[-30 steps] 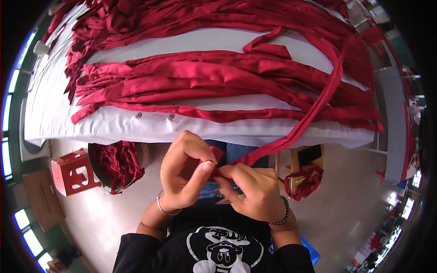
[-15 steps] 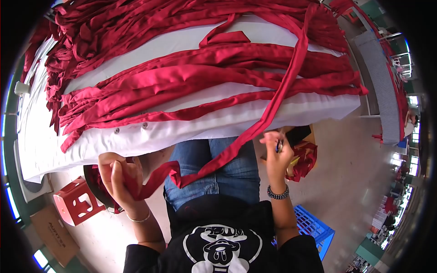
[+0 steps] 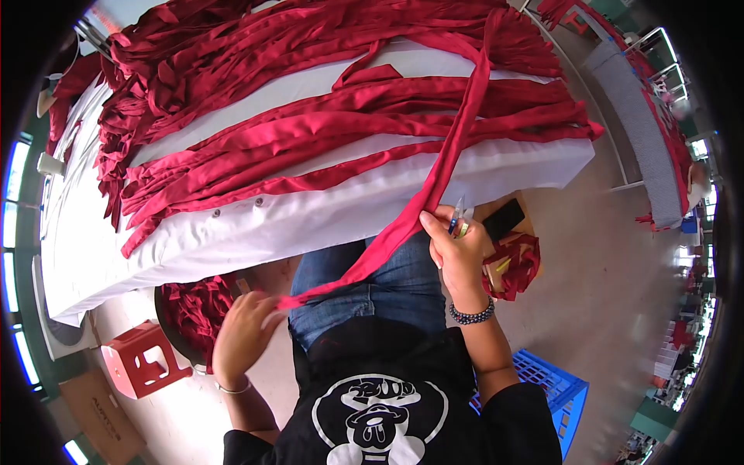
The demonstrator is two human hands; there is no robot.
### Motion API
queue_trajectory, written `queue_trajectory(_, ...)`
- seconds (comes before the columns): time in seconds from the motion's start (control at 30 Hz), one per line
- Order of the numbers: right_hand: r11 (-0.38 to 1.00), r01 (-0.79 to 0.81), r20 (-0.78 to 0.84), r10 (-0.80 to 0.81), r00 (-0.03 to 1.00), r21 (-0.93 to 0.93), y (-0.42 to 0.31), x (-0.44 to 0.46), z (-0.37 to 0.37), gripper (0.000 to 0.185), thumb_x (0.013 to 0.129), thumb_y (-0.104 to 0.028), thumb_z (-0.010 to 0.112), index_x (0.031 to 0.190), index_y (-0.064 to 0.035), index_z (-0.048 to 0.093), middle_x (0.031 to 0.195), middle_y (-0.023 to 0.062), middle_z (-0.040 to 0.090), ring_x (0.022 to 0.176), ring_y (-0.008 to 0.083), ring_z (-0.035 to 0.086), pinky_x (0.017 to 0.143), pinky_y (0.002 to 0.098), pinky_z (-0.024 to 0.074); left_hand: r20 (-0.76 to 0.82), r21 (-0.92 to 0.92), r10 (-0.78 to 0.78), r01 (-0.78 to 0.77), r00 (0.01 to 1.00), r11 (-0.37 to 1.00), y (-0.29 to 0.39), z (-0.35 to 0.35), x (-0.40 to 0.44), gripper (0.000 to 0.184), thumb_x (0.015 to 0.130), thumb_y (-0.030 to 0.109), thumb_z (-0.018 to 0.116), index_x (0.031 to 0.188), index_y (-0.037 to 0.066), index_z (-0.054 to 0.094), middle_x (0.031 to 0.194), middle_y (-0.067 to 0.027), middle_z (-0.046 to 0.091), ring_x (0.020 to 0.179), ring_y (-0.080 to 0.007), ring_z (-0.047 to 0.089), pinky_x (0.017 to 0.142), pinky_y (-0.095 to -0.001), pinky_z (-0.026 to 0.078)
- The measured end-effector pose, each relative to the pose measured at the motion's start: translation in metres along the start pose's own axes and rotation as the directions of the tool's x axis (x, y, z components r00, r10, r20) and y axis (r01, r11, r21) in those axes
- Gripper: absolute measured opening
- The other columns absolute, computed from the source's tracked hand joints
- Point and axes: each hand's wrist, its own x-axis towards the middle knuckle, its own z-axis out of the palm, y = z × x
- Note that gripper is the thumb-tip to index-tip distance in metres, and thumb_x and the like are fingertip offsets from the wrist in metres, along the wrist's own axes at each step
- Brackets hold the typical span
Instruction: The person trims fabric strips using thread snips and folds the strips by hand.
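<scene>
A long red fabric strip (image 3: 395, 235) runs from the pile on the table down across my lap. My left hand (image 3: 242, 333) has its fingers closed on the strip's lower end, slightly blurred. Higher up, my right hand (image 3: 459, 254) pinches the strip near the table's front edge between thumb and fingers. Also held in that hand are small thread snips (image 3: 459, 218) with a bit of blue, their points upward and partly hidden by the fingers. More red strips (image 3: 310, 124) lie in long rows on the white-covered table (image 3: 325, 225).
Below the table at left stand a round tub of red fabric (image 3: 200, 306) and a red plastic stool (image 3: 139, 360). At right are a dark phone-like object (image 3: 504, 219) and a bundle of red fabric (image 3: 513, 267). A blue crate (image 3: 558, 391) sits beside me.
My right hand has moved left and up to the strip and now grips it. The left hand has shifted right and lower, and the strip between the hands is straighter.
</scene>
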Motion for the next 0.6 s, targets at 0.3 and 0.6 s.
queue_trajectory(0.3, 0.994, 0.104, 0.064, -0.105, 0.992, 0.025, -0.066, -0.016, 0.021, 0.015, 0.086, -0.011, 0.072, 0.088, 0.0028, 0.067, 0.058, -0.0035, 0.056, 0.039, 0.0006, 0.039, 0.036, 0.0189, 0.0246, -0.479, -0.325, 0.411, -0.591, 0.776, 0.738, 0.113, -0.002, 0.13, 0.041, 0.079, 0.018, 0.075, 0.114, 0.001, 0.06, 0.112, -0.0141, 0.058, 0.102, -0.0287, 0.057, 0.088, -0.036, 0.044)
queue_trajectory(0.6, 0.993, 0.084, -0.045, -0.088, 0.995, -0.078, -0.085, -0.009, 0.019, 0.01, 0.084, -0.007, 0.073, 0.081, 0.0012, 0.069, 0.06, -0.007, 0.053, 0.057, -0.0005, 0.044, 0.051, 0.0185, 0.0301, 0.021, -0.966, 0.238, -0.042, 0.971, 0.255, 0.114, -0.026, 0.147, 0.012, 0.095, 0.008, 0.059, 0.087, -0.002, 0.061, 0.077, -0.0037, 0.062, 0.069, -0.0091, 0.056, 0.063, -0.023, 0.042)
